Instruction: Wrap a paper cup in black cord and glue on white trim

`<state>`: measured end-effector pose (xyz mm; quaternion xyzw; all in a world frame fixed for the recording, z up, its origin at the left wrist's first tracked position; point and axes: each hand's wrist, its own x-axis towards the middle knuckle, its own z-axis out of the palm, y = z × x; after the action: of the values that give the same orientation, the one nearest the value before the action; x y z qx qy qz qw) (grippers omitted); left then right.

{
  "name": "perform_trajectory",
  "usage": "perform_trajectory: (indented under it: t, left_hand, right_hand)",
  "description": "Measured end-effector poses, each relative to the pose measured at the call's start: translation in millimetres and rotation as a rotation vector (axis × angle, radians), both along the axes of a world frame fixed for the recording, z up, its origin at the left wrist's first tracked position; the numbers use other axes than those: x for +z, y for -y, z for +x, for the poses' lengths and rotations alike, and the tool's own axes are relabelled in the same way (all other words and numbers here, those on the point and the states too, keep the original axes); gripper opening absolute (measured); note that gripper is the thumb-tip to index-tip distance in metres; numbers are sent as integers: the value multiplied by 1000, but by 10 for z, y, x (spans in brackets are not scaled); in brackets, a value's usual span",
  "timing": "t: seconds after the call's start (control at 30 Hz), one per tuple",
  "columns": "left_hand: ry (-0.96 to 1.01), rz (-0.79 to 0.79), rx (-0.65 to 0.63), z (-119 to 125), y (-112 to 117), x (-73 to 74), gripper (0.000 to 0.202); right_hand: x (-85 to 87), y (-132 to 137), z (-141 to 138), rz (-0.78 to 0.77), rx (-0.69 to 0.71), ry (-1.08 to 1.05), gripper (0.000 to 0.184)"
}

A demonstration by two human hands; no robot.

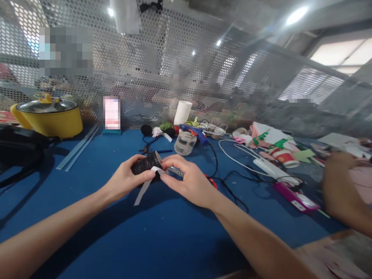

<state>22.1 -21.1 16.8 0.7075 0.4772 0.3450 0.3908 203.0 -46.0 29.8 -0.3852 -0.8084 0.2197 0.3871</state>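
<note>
A short black cup-like cylinder with a dark wrapped surface lies tilted above the table, its pale-rimmed end facing right. My left hand grips it, the thumb pressing a white paper-like strip against its side. One end of that strip dangles below the thumb. At the rim, the fingers of my right hand are closed on the strip's other end. Metal scissors show behind the right hand, partly covered by it; a red handle appears beyond the hand. Whether the right hand touches the scissors, I cannot tell.
Behind my hands stand a clear jar and a blue glue gun. A phone and yellow pot are at left. Cables, a purple power strip and another person's arm occupy the right.
</note>
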Motion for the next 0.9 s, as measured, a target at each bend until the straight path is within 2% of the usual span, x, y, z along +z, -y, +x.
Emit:
perform_trajectory:
  t: [0.03, 0.1, 0.33, 0.67, 0.9]
  left_hand:
    - [-3, 3, -4, 4, -1, -12, 58]
    - [-12, 23, -13, 7, -3, -37, 58]
    - [-11, 85, -33, 6, 52, -88, 45]
    - [-81, 160, -46, -5, 45, -153, 46]
    - [-107, 210, -71, -3, 60, -134, 44]
  right_hand:
    - [-14, -14, -1, -31, -13, -18, 1]
    - [-24, -33, 4, -75, -27, -45, 6]
    - [-23, -41, 17, -138, -21, -98, 8]
    - [-47, -72, 43, -137, 26, -126, 7]
    - [-2, -74, 77, -151, 51, -99, 5]
